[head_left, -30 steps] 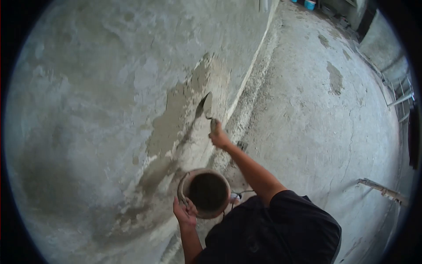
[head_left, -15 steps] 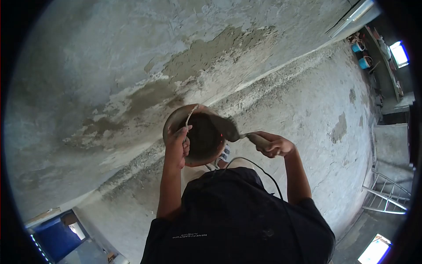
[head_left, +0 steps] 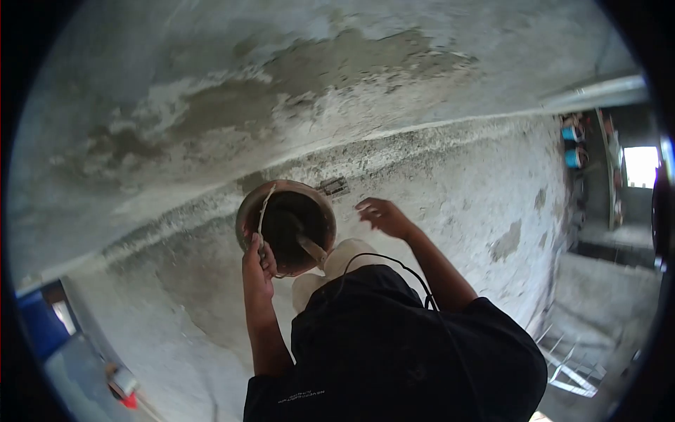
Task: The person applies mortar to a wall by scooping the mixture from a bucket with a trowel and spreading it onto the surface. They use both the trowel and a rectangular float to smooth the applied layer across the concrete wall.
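Note:
My left hand (head_left: 260,261) is closed around the pale handle (head_left: 265,208) of a round brown bucket (head_left: 325,211). The bucket is held in front of my legs, its inside dark. A trowel (head_left: 311,249) rests in it, wooden grip leaning on the near rim; its blade is hard to make out in the shadow. My right hand (head_left: 383,216) is in the air right of the bucket, apart from it, with fingers loosely bent and nothing in them.
A rough wall (head_left: 351,70) with darker patches of fresh-looking mortar rises ahead. A small grate-like dark piece (head_left: 334,186) lies on the floor near the wall's foot. Blue buckets (head_left: 575,157) stand far right, and a metal ladder (head_left: 573,369) lies lower right. A cable (head_left: 394,261) hangs across my front.
My right hand has let go of the trowel, which now lies in the bucket, and moved away from it. The bucket and left hand have shifted left in view; the camera has turned.

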Available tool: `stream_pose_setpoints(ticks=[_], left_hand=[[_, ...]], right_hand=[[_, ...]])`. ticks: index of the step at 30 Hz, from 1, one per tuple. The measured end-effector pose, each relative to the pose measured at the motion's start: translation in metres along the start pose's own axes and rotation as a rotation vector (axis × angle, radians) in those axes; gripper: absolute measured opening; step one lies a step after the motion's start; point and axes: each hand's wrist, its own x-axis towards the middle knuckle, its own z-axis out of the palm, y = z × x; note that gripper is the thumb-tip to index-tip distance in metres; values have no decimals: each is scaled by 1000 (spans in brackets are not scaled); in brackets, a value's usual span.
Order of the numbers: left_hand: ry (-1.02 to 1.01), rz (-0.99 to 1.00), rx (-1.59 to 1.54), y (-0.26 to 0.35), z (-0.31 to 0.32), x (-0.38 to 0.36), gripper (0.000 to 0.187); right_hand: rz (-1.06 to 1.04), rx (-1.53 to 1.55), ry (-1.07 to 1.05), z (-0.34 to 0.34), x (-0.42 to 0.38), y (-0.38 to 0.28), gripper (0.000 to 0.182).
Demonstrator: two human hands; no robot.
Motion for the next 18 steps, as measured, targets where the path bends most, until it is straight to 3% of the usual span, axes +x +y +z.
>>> stream_pose_setpoints(ticks=[2, 4, 6, 8, 9, 10, 13, 16, 18], left_hand=[[0, 36, -98, -37, -25, -6, 34], [256, 39, -195, -74, -47, -11, 37], [428, 29, -293, -116, -77, -19, 38], [592, 40, -386, -159, -100, -33, 41], [597, 115, -414, -185, -113, -42, 42], [718, 129, -444, -198, -110, -49, 43], [1080, 74, -404, -259, -123, -63, 44], [1265, 87, -227, -331, -148, -84, 44], [1427, 9, -462, -371, -170, -99, 44]], right_hand=[[138, -135, 85, -33, 24, 52, 25], [85, -333, 112, -57, 63, 123, 25], [105, -733, 80, -69, 100, 183, 28], [351, -861, -120, -68, 148, 239, 31], [317, -926, -189, -67, 169, 269, 36], [329, -938, -228, -60, 185, 299, 36], [318, -1367, -477, -40, 268, 375, 35], [442, -1350, -449, -5, 340, 402, 40], [469, -1350, -430, 20, 369, 419, 49]])
